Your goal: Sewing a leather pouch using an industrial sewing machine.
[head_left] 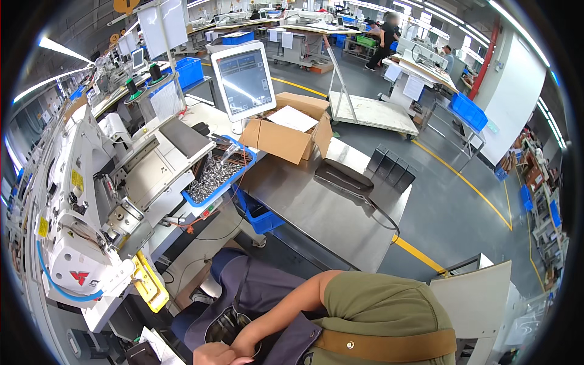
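My right arm, in an olive short sleeve, bends across my lap. At the lower edge my right hand (pixel 214 353) is curled closed, partly cut off by the picture's rim. Whatever lies within its fingers is hidden. I cannot make out my left hand as a separate shape. A dark purple apron (pixel 267 286) covers my lap, and a dark, glossy thing (pixel 226 328) shows in an opening beside my wrist. To the left stands a white industrial sewing machine (pixel 70 252) with a yellow plate (pixel 149 281) at its front.
A blue tray (pixel 228 190) of shiny metal pieces sits below a screen (pixel 244 82) and an open cardboard box (pixel 277 139). The steel table (pixel 304 210) bears a long black case (pixel 344 176) and black upright dividers (pixel 389 168). Beyond stands a flat trolley (pixel 374 112); a person walks farther back.
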Demonstrator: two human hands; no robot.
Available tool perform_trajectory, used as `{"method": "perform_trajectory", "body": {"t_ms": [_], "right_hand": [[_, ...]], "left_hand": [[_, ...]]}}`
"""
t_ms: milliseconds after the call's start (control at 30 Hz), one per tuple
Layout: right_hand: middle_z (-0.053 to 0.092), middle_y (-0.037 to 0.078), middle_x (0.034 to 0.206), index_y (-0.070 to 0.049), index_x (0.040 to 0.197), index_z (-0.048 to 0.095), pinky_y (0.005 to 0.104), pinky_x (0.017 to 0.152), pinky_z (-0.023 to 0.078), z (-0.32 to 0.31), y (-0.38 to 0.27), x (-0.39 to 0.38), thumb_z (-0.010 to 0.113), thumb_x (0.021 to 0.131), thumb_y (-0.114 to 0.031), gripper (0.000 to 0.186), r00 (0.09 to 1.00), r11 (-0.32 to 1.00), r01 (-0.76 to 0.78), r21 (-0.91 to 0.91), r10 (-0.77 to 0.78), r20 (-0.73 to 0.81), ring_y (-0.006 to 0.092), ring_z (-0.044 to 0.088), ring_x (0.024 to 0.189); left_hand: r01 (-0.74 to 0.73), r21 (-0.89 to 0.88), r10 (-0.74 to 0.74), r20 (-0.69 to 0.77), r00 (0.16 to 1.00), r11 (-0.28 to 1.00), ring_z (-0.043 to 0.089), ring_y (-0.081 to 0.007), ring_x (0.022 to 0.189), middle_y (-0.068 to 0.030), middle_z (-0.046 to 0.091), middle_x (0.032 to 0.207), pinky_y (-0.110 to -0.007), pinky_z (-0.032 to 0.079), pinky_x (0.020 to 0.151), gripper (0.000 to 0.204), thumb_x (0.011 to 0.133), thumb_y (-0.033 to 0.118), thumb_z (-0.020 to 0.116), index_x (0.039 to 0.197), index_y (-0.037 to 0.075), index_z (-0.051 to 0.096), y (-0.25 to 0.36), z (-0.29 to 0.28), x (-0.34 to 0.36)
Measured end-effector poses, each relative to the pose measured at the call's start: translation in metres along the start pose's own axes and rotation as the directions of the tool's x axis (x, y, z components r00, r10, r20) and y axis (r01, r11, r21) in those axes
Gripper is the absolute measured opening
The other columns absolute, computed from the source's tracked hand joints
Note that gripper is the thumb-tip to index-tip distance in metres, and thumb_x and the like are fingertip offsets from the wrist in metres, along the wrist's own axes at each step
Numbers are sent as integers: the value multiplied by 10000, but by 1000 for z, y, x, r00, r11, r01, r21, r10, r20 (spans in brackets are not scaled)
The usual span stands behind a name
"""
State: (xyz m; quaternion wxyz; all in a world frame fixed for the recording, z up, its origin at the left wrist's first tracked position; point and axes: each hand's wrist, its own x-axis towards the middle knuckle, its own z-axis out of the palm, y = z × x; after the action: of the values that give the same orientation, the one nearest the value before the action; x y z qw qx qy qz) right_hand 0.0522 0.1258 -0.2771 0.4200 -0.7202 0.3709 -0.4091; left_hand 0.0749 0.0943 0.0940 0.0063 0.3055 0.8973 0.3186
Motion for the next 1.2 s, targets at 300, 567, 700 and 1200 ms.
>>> {"method": "perform_trajectory", "body": {"t_ms": [300, 567, 700, 1200], "right_hand": [[696, 201, 1141, -8, 1035, 694, 417, 951, 474, -34, -57, -12, 728, 834, -255, 320, 964, 977, -117, -177, 155, 214, 306, 630, 1070], [690, 202, 1173, 7, 1013, 701, 427, 938, 491, -48, -85, 9, 792, 745, -325, 436, 936, 965, -133, -225, 197, 291, 309, 632, 1059], [702, 198, 1108, 8, 1010, 697, 424, 917, 495, -63, -131, -5, 686, 841, -260, 317, 983, 984, -176, -17, 176, 59, 309, 638, 1018], [709, 49, 980, -39, 1029, 664, 279, 788, 532, -250, -199, -185, 608, 971, -159, 144, 217, 890, -255, 378, 434, -874, 111, 664, 908]], "left_hand": [[-79, 11, 78, 57, 995, 997, 556, -325, 608, -117, 510, 616, -423, 417, 556, 449, 827, 357, 742, 604, 42, 513, -16, 4, 5], [-6, -55, 11, 91, 996, 998, 568, -329, 626, -117, 540, 623, -424, 423, 571, 456, 822, 386, 731, 595, 46, 529, -14, 10, 2], [-14, 87, -11, 280, 960, 996, 619, -307, 658, -106, 584, 673, -396, 468, 595, 420, 897, 388, 691, 658, 63, 577, -29, 32, -19], [455, -394, -529, -820, 219, 799, 342, -102, 547, -4, 396, 576, -308, 229, 517, 553, 1068, 331, 497, 621, 23, 389, -90, 8, -159]]}}
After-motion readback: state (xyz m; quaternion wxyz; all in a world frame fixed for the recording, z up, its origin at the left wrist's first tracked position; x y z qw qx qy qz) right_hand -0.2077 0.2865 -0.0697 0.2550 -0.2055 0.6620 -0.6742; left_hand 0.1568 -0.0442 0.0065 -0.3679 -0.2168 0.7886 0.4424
